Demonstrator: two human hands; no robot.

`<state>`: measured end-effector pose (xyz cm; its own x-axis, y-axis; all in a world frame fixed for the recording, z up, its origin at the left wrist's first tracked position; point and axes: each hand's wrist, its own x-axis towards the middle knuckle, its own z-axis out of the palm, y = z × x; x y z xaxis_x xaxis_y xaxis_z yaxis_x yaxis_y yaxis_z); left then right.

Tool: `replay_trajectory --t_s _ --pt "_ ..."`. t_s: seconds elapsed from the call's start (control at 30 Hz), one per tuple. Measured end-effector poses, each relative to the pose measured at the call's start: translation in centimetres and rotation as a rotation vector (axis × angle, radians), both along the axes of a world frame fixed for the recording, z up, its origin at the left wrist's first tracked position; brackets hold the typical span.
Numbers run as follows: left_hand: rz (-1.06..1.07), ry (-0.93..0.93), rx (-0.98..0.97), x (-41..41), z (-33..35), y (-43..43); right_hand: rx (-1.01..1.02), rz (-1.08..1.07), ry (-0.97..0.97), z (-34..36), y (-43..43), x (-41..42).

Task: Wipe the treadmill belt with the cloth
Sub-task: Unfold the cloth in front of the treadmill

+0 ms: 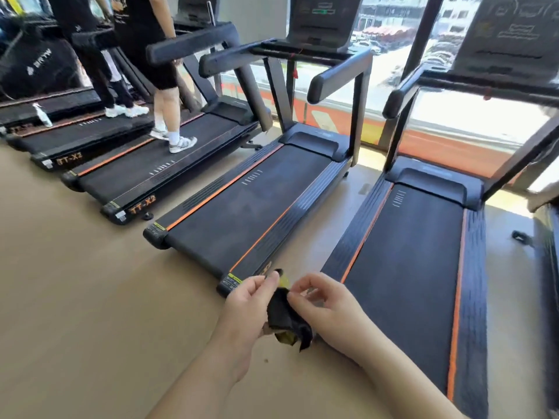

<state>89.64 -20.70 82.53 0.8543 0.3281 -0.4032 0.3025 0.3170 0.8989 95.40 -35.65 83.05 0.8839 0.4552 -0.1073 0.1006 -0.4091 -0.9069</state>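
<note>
1. The cloth (pixel 284 316), black with a yellow-green face, looks soft, light and limp. It hangs bunched above the floor (pixel 90 297).
2. The left hand (pixel 251 300) and right hand (pixel 326 306), close together, each pinch its upper edge. For wiping, spread it flat under a palm.
3. The treadmill belt (pixel 248 207) lies just ahead, untouched.

This was a gym, on its cardio floor. Black treadmills with orange side stripes (pixel 251 204) stood side by side in a row, facing a tall glass window (pixel 472 122) that looked out on a street. Each carried padded black handrails (pixel 338 75) and a dark upright console screen (pixel 325 19), and orange "TT-X2" lettering (pixel 142 204) marked the rear ends. Two people in white trainers (pixel 165 95) walked on the far machines. A clear spray bottle (pixel 42 115) stood on one deck. The smooth tan floor (pixel 75 282) ran beneath them.
</note>
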Motion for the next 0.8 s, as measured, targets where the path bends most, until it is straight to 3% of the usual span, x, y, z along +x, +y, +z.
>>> replay_trajectory --t_s 0.13,0.33,0.47,0.63,0.8 --pt "-0.092 -0.024 0.037 10.7 -1.2 5.1 -0.060 0.052 -0.049 -2.1 5.4 9.7" --pt "-0.321 -0.020 0.164 27.2 -2.6 10.9 -0.073 -0.140 0.034 -3.3 9.1 22.9" --pt "-0.631 -0.127 0.273 36.9 -0.9 10.6 -0.041 -0.426 0.032 -2.3 6.9 29.9" --pt "-1.039 -0.248 0.414 47.5 0.7 6.5 0.001 -0.487 0.063 -1.8 1.4 37.0" --pt "-1.107 -0.317 0.503 56.5 0.2 2.4 0.057 -0.564 0.097 -2.1 -3.4 44.4"
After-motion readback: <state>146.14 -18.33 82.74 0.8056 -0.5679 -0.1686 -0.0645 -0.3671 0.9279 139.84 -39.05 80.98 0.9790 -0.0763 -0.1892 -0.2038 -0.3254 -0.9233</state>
